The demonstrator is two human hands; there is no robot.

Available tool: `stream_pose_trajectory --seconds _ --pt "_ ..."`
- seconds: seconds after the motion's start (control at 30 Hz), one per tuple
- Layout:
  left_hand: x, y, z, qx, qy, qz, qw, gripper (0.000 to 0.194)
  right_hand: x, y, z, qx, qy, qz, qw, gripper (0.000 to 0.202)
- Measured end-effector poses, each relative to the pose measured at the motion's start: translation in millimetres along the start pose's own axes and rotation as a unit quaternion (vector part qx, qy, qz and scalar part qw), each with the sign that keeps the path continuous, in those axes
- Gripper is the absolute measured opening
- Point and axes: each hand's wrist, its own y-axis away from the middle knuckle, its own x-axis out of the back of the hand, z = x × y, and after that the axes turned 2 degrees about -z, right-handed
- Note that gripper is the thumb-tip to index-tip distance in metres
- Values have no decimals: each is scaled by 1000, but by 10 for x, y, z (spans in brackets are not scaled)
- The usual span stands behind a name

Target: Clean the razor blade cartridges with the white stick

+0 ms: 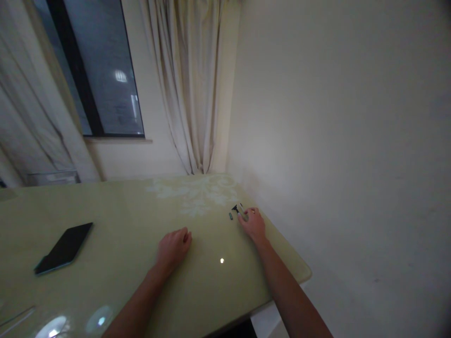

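My right hand point(252, 224) is at the right side of the table, thumb and fingers apart in a loose curve. Just beyond its thumb lies a small black T-shaped thing that looks like a razor point(235, 208). The thumb reaches its handle end, but whether it touches is unclear. A thin dark-and-pale piece point(241, 206) sits by the index finger, partly hidden. To the left is a short dark piece point(230, 216), too small to name. My left hand point(173, 245) rests on the tabletop as a loose fist, and nothing shows in it.
The pale green glossy table point(207, 291) carries a flat black tablet-like thing point(65, 248) at left and a thin cord-like line point(17, 317) at lower left. A wall point(334, 164) borders the table's right edge. Behind are a curtain point(197, 89) and a window point(102, 65).
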Motion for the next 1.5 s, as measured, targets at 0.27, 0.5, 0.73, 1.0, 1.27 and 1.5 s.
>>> stream_pose_trajectory --seconds 0.27,0.5,0.73,1.0,1.27,1.5 --pt "-115 -568 674 -91 70 -58 992 26 4 -26 -41 9 30 -40 999 24" --pt "-384 -1111 1228 -95 110 -81 986 40 29 -18 -43 24 47 -51 997 22" --pt "-442 -1249 1238 -102 122 -108 981 38 -9 -65 -79 1 53 -54 997 20" --pt "-328 -1180 907 -95 129 -77 984 30 7 -45 -113 -14 44 -59 997 18" --pt "-114 -1018 254 -52 119 -55 990 29 31 -34 -175 -19 37 -65 997 14" --pt "-199 -937 650 -84 143 -74 983 30 75 -123 -279 -45 62 -81 994 17"
